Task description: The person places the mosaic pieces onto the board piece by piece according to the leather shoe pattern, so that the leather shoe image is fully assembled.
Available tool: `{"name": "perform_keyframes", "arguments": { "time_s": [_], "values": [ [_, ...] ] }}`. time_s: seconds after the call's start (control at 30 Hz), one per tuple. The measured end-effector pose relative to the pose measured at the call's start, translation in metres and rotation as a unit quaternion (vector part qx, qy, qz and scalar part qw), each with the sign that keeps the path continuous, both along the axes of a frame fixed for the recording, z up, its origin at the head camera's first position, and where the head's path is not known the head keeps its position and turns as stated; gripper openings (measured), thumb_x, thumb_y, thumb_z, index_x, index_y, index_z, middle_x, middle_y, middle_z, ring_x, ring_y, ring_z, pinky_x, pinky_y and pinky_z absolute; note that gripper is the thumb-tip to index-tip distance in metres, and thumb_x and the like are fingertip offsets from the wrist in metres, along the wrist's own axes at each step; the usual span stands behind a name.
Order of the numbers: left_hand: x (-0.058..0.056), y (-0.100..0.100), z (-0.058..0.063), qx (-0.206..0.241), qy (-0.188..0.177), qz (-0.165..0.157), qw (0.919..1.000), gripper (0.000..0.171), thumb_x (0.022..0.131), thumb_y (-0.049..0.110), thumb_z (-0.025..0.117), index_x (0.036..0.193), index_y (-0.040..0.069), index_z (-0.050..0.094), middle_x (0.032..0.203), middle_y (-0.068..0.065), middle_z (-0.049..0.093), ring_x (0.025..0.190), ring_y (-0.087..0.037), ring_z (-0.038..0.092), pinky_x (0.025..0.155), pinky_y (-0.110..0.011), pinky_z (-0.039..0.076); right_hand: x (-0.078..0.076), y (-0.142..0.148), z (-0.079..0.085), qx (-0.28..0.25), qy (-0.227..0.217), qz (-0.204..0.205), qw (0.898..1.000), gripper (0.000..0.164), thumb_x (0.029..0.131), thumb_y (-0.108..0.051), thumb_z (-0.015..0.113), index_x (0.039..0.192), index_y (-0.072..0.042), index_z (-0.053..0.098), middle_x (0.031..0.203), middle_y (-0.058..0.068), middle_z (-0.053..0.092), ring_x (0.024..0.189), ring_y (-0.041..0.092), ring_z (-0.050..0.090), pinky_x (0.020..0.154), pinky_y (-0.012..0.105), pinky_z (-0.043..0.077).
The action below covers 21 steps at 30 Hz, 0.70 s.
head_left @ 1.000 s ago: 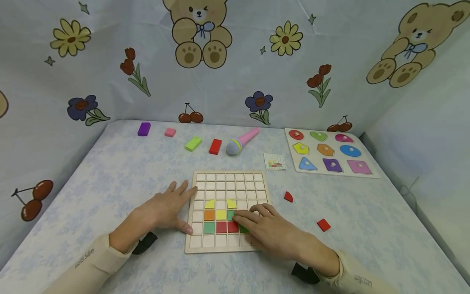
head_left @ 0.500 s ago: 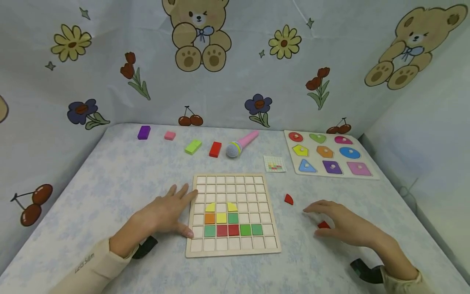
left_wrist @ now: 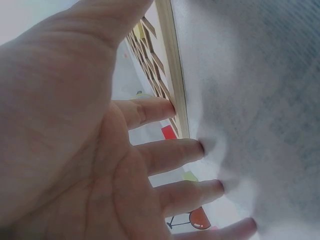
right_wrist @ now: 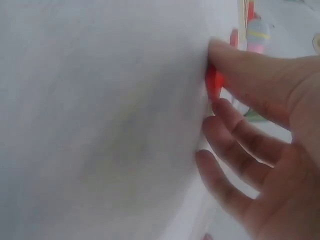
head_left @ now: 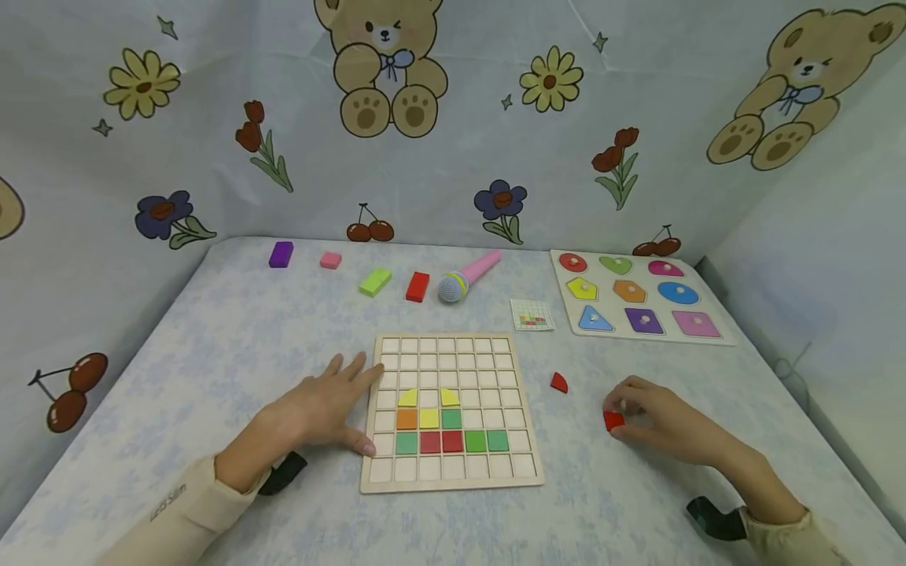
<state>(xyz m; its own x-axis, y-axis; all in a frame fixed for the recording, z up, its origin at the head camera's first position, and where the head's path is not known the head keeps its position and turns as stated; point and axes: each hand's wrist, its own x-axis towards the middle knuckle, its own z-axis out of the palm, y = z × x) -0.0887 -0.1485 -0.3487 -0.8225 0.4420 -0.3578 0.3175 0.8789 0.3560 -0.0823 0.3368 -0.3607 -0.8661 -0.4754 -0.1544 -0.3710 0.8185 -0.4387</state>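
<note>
My right hand [head_left: 658,424] is at the right of the table and pinches a red square tile [head_left: 613,421] between thumb and fingers. In the right wrist view the red tile [right_wrist: 214,82] shows between the thumb and index fingertip, close to the tabletop. My left hand [head_left: 322,409] lies spread at the left edge of the wooden grid board [head_left: 453,485], thumb and index finger touching its frame. Orange, yellow, green and red tiles sit in the board's lower rows. Between the board and my right hand lies a red quarter-circle tile [head_left: 559,383].
Behind the board is a small pattern card [head_left: 532,315]. A shape puzzle [head_left: 654,338] stands at the back right. Along the back lie a toy microphone [head_left: 469,277] and a red block [head_left: 418,287], a lime block [head_left: 375,281], a pink block [head_left: 330,260] and a purple block [head_left: 281,255].
My right hand has left the board, moved right to the red square tile, and its fingers have closed on it. A green tile shows where the hand was. My left hand stays put.
</note>
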Motion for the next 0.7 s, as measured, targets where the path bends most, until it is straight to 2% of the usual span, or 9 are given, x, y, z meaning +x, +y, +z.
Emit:
{"name": "perform_keyframes", "arguments": {
  "time_s": [0.1, 0.2, 0.4, 0.57, 0.7],
  "values": [
    [0.000, 0.000, 0.000, 0.001, -0.002, 0.002, 1.0000, 0.116, 0.069, 0.056, 0.084, 0.159, 0.008, 0.027, 0.164, -0.026, 0.016, 0.148, -0.056, 0.014, 0.104, -0.072, 0.033, -0.003, -0.019, 0.002, 0.018, 0.011, -0.001, 1.000, 0.022, 0.085, -0.022, 0.080, 0.104, -0.020, 0.067, 0.096, -0.011, 0.060, 0.086, 0.008, 0.056, 0.077, 0.024, 0.054],
    [0.000, 0.000, -0.001, 0.000, -0.003, 0.002, 1.0000, 0.116, 0.069, 0.056, 0.084, 0.159, 0.009, 0.027, 0.164, -0.026, 0.017, 0.148, -0.056, 0.014, 0.105, -0.072, 0.033, -0.006, -0.042, 0.004, 0.013, 0.019, 0.013, 1.000, 0.021, 0.086, -0.021, 0.080, 0.103, -0.019, 0.068, 0.092, -0.012, 0.062, 0.084, 0.008, 0.056, 0.076, 0.025, 0.053],
    [0.000, -0.001, 0.000, -0.004, 0.008, -0.003, 1.0000, 0.115, 0.069, 0.056, 0.084, 0.158, 0.008, 0.028, 0.164, -0.027, 0.018, 0.147, -0.057, 0.015, 0.104, -0.070, 0.036, -0.013, -0.098, 0.009, -0.023, 0.041, 0.078, 0.996, 0.019, 0.089, -0.028, 0.078, 0.104, -0.023, 0.067, 0.093, -0.016, 0.063, 0.085, 0.007, 0.058, 0.076, 0.027, 0.052],
    [0.002, 0.000, 0.001, -0.002, 0.003, 0.001, 1.0000, 0.116, 0.069, 0.055, 0.085, 0.158, 0.008, 0.028, 0.164, -0.027, 0.018, 0.148, -0.057, 0.015, 0.104, -0.071, 0.035, -0.014, -0.138, 0.012, -0.028, 0.067, 0.134, 0.988, 0.016, 0.090, -0.035, 0.076, 0.102, -0.025, 0.070, 0.094, -0.016, 0.063, 0.085, 0.007, 0.058, 0.077, 0.026, 0.050],
    [0.002, 0.000, 0.001, -0.003, 0.002, 0.001, 1.0000, 0.115, 0.070, 0.056, 0.084, 0.159, 0.009, 0.028, 0.164, -0.026, 0.018, 0.148, -0.056, 0.015, 0.104, -0.071, 0.035, -0.015, -0.159, 0.009, -0.022, 0.073, 0.166, 0.983, 0.013, 0.091, -0.032, 0.076, 0.098, -0.023, 0.071, 0.094, -0.012, 0.064, 0.083, 0.008, 0.056, 0.075, 0.024, 0.048]
  ]
}}
